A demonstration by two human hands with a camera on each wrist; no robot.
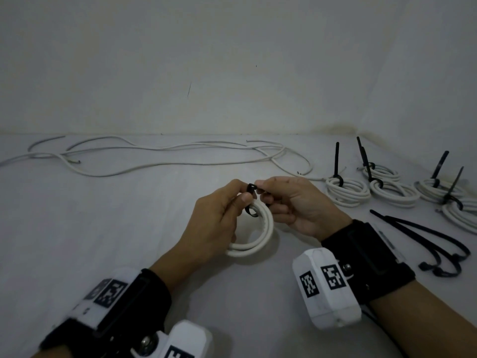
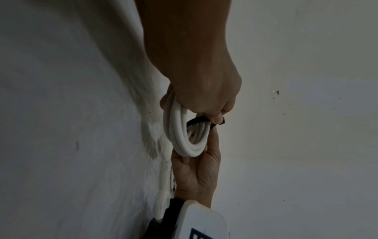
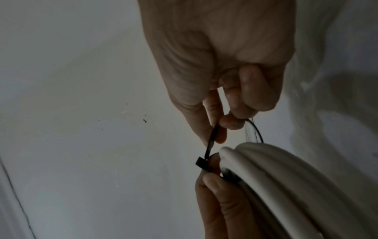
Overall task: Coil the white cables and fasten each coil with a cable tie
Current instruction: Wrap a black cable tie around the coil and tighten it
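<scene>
Along the far edge of the surface (image 1: 77,254), from the left corner toward the middle, lie the loose white cables (image 1: 160,157), not yet coiled. In the middle, nearer the front edge, the left hand (image 1: 219,220) has its fingers curled round a white coil (image 1: 254,232) and pinches the head of a black cable tie (image 1: 251,189) with thumb and finger. The coil is held a little above the surface, between both hands. Just beside it, the right hand (image 1: 296,205) pinches the thin tail of the same tie, and the tie is looped round the coil. In the right wrist view the tail already goes through the little square head, so the step in hand looks like fastening this coil. The loop looks loose, so the next move likely needs a steady pull on the tail while the left hand keeps the head still and the rings together. If the grip slips, the coil could spring open. Farther right, near the far right corner, sit five finished coils (image 1: 347,189) with tie tails sticking up. Near the right edge, closer to the front, lie spare ties (image 1: 423,236) for the cables left to do.
</scene>
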